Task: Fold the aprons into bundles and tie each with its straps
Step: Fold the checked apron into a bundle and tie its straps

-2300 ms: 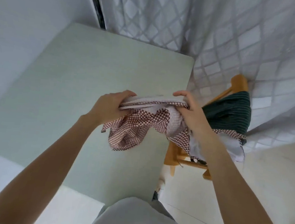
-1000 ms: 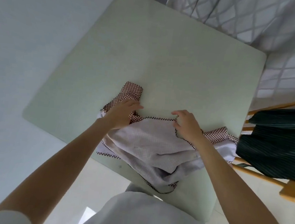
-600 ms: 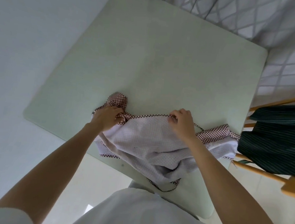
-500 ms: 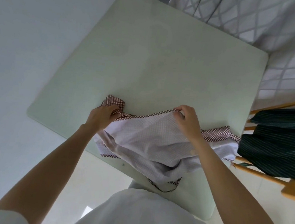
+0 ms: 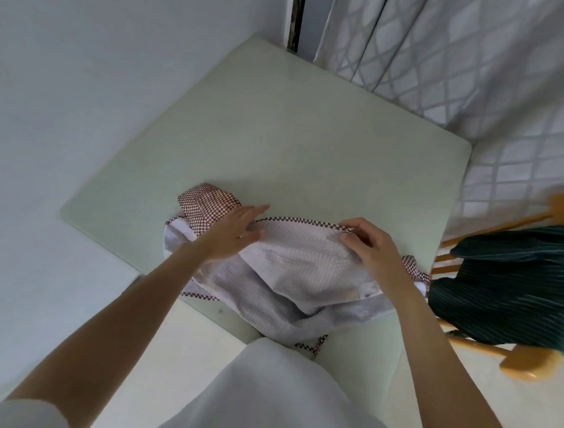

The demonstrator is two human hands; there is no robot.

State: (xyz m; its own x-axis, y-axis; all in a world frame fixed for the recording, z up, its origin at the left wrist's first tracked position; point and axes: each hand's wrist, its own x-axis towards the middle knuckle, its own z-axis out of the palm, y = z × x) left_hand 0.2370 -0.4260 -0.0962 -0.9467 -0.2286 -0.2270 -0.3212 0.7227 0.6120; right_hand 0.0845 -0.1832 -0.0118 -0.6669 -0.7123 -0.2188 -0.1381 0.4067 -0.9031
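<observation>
apron (image 5: 303, 267) on table (image 5: 280, 138) | right fingers (image 5: 352, 228) seemingly pinch hem | left fingers (image 5: 257, 211) flat atop

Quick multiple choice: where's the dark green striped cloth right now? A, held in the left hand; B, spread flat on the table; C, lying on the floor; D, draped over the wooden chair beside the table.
D: the dark green striped cloth hangs over the wooden chair to the right of the table, while both hands work the checked apron on the tabletop.

No legible text, label or number anywhere
</observation>
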